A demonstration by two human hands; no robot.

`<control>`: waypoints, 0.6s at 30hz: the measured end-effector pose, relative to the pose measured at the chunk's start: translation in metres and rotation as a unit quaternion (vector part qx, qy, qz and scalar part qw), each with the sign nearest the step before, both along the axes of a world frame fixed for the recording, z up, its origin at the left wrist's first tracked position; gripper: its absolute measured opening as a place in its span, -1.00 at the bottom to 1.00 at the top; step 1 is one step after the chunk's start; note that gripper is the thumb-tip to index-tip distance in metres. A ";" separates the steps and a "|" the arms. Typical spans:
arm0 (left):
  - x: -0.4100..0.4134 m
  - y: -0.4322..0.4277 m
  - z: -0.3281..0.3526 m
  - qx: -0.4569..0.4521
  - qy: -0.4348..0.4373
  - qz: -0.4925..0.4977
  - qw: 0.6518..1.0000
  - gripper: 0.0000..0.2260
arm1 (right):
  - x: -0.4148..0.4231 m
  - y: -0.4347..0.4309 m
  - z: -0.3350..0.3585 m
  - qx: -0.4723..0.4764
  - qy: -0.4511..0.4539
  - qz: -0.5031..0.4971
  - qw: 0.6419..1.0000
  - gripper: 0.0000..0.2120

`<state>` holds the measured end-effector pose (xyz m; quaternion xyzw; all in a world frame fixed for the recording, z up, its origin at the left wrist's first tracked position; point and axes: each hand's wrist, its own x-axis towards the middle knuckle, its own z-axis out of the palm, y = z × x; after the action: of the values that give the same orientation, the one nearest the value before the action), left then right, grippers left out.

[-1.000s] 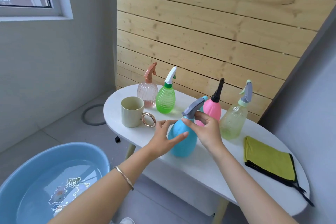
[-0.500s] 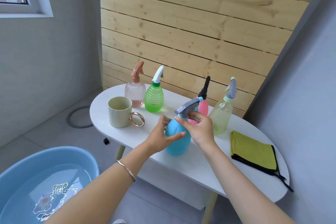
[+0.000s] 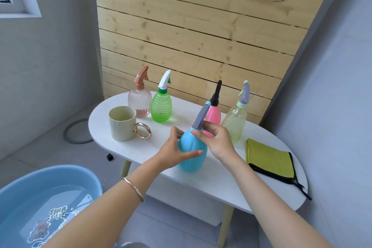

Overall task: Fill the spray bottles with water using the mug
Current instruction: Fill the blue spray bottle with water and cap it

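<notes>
The task looked barely begun. The blue bottle (image 3: 192, 153) stood upright on the near middle of the white table (image 3: 201, 185), with its grey spray head (image 3: 201, 117) still seated on the neck. The left hand (image 3: 173, 151) gripped the bottle's belly, thumb across the near side and fingers curled round the far side. The right hand (image 3: 217, 141) pinched the collar at the base of the spray head with thumb and fingertips, most likely to unscrew it.

The mug (image 3: 121, 123) sat untouched at the left end of the table, well apart from both hands, and no water could be made out inside it. The water waited in the blue basin (image 3: 60, 169) on the floor, near left.

Four more bottles stood along the far edge, all with their tops on: a clear pink bottle (image 3: 140, 104) and a green bottle (image 3: 161, 108) at the left, and a solid pink bottle (image 3: 214, 116) and a pale yellow bottle (image 3: 234, 123) just behind the blue one. Whether any held water could not be told. A yellow cloth (image 3: 269, 159) lay at the right.

So still ahead, by my reading: taking the head off, dipping the mug, pouring, recapping, then the same for the other four.
</notes>
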<state>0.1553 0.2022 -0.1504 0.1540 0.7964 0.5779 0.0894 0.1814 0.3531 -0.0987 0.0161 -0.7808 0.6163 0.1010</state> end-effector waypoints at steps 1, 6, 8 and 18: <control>0.001 0.005 0.001 -0.001 0.000 0.011 1.000 -0.36 | 0.001 0.000 -0.001 0.001 0.011 -0.013 1.000 -0.72; 0.002 0.017 0.000 -0.007 0.023 0.032 0.999 -0.13 | 0.004 -0.004 0.002 0.005 0.038 -0.033 0.999 -0.72; 0.000 0.013 -0.001 -0.035 0.013 -0.008 0.999 -0.06 | 0.003 0.004 0.005 0.011 0.016 -0.001 1.000 -0.74; 0.000 0.017 -0.007 0.044 -0.005 -0.017 0.999 -0.41 | 0.001 0.017 -0.005 0.023 0.036 -0.003 0.999 -0.74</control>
<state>0.1553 0.2193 -0.1574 0.1687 0.7667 0.6119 0.0963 0.1829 0.3706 -0.1033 0.0381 -0.7905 0.5973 0.1300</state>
